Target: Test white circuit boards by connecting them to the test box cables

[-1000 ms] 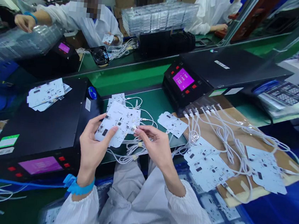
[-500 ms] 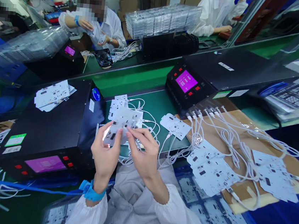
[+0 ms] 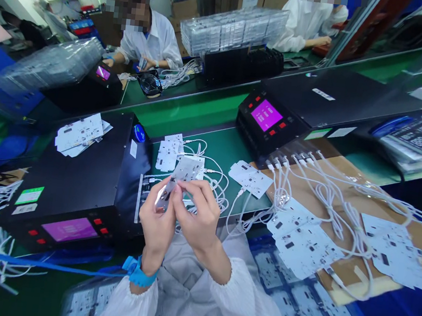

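My left hand [image 3: 156, 230] grips the left panel of a white circuit board [image 3: 188, 168], thumb and fingers closed on its edge. Opposite it, my right hand [image 3: 200, 219] pinches the right panel, its thumb against my left thumb. The two panels stand at an angle to each other along the middle; whether they are still joined, I cannot tell. Beneath and beyond the hands, more white boards [image 3: 167, 154] lie on the green mat with white cables [image 3: 215, 172] plugged in. A blue wrist strap [image 3: 142, 272] circles my left wrist.
Black testers with lit pink screens stand at left [image 3: 122, 143] and right [image 3: 338, 98]. Loose boards [image 3: 81, 132] top the left one. Cabled boards [image 3: 306, 238] lie on cardboard at right. Trays of boards [image 3: 305, 303] flank my lap. Two co-workers sit across the bench.
The board was nearly flat between my hands; now it is bent or broken along its middle, the left panel turned edge-on. A co-worker opposite has lowered an arm.
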Motion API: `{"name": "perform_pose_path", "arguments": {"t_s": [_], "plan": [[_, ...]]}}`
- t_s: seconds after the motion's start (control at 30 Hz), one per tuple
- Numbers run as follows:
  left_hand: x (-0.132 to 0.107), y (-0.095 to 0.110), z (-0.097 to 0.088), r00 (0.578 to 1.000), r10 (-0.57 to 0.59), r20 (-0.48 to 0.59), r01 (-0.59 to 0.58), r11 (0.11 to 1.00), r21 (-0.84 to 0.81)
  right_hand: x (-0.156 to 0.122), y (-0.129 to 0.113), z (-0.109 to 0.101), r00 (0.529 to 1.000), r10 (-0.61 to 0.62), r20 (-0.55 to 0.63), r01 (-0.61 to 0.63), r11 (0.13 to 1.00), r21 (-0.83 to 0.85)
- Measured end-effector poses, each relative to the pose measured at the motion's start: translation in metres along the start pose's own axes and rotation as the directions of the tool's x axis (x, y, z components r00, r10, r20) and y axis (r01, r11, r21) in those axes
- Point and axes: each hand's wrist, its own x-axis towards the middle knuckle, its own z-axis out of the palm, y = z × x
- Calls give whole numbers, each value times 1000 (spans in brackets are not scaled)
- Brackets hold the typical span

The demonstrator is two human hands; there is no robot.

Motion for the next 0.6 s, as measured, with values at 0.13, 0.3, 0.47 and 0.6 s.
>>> {"name": "perform_pose_path", "arguments": {"t_s": [0.13,0.3,0.47,0.6], "plan": [[-2,3,2,999,-42,-14,41,999,-9,-1,0,0,1000,3,-19,-3,1000,-17],[-4,3,3,1000,-26,-16,27,999,20,-2,1,0,1000,-18,-25,18,1000,5],[-5,2,5,999,-17,-31,17,1000,14,-2,1,1,999,1,-38,-2,1000,-16],[-7,2,5,1000,13,-24,-12,999,45,-2,1,1,999,-3,-36,2,1000,-17]]}}
